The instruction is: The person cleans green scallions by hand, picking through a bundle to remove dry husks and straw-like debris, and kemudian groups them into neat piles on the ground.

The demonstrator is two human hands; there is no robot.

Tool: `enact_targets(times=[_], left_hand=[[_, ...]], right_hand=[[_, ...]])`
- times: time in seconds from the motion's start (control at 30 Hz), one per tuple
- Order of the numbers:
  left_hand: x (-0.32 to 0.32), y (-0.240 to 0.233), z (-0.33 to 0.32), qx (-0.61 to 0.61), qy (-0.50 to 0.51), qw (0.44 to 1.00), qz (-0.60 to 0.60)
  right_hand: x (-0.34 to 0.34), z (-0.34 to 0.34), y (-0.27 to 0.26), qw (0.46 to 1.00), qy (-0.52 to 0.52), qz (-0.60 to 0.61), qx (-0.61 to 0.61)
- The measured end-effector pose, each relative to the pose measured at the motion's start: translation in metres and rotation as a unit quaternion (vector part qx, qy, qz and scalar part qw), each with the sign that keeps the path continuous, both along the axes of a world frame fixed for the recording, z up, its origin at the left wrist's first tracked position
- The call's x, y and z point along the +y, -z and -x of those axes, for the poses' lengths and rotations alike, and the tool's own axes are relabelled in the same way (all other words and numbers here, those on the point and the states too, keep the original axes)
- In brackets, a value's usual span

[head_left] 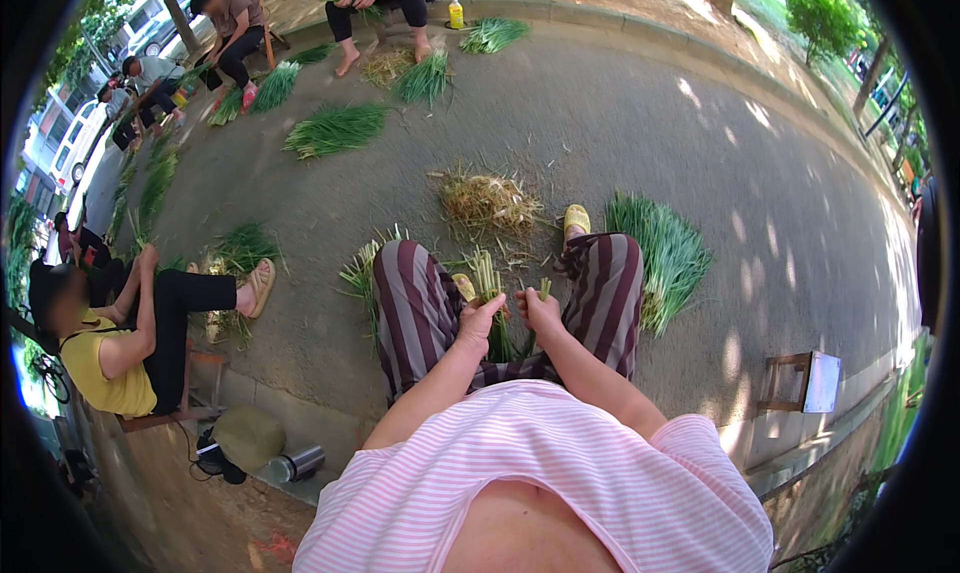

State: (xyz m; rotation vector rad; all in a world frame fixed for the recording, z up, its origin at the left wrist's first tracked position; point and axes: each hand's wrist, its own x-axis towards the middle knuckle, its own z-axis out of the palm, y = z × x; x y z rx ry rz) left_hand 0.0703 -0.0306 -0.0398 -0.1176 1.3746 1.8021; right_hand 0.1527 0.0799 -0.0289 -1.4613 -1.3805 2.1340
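Between my knees, my left hand (480,321) is closed around a bunch of long green stalks (487,274), their pale ends pointing away from me. Close to its right, my right hand (538,314) grips a smaller bunch of stalks (545,288); the two hands are apart. Green leaves hang below both hands into my lap. Beyond my knees lies a heap of dry brown trimmings (491,204) on the pavement. A large pile of green stalks (660,258) rests outside my right knee, and more stalks (366,273) show beside my left knee.
A person in a yellow top (112,359) sits at the left, handling stalks. Several other people sit farther off with green bundles (337,128) near them. A small wooden stool (802,382) stands at the right. A metal flask (298,463) and a bag (249,436) lie behind me at the left.
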Motion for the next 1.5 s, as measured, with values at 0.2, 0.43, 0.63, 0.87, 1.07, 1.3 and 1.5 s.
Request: enact_targets(times=[0.2,0.43,0.63,0.87,1.07,1.3,1.5], left_hand=[[0.007,-0.009,-0.01,0.035,0.034,0.999,-0.025],[0.016,-0.022,-0.02,0.086,0.021,0.995,-0.038],[0.028,-0.03,-0.021,0.106,0.006,0.993,-0.045],[0.026,-0.018,0.002,0.082,0.009,0.996,-0.029],[0.048,-0.026,0.043,0.083,0.001,0.996,-0.013],[0.086,-0.069,0.096,0.097,0.03,0.994,-0.039],[0.089,-0.122,0.177,0.08,-0.05,0.989,-0.111]], right_hand=[[0.0,-0.005,-0.001,1.0,0.003,-0.01,0.018],[-0.005,-0.007,-0.014,0.998,0.017,-0.047,0.05],[0.004,-0.013,-0.02,0.998,0.022,-0.028,0.046],[0.009,0.011,-0.034,0.998,-0.025,-0.031,0.045],[0.041,0.056,-0.059,0.987,-0.113,-0.101,0.052],[0.091,0.082,-0.077,0.99,-0.074,-0.06,0.103],[0.149,0.091,-0.09,0.988,0.02,-0.057,0.146]])
